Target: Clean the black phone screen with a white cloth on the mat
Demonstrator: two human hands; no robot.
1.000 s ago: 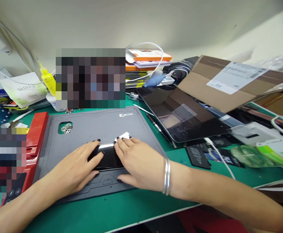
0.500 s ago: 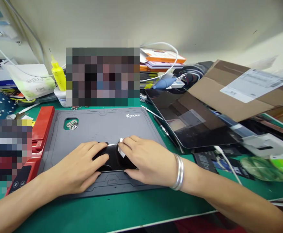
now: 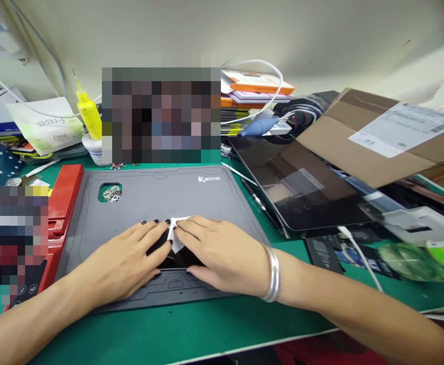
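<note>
A glossy black phone lies flat on the grey work mat, largely covered by my hands. Gripping its left part is my left hand, with fingers over the far edge and screen and the thumb at the near edge. My right hand presses a small white wipe onto the phone's surface, fingertips on the wipe and thumb at the near edge. The phone's right end is hidden beneath the right hand.
A red device borders the mat's left side. Small metal parts sit in the mat's cutout. A black tablet-like panel and a cardboard box lie to the right. A yellow needle bottle stands behind.
My right hand has slid left along the phone with the white wipe, close to my left fingertips. My left hand keeps its hold. The view has shifted slightly.
</note>
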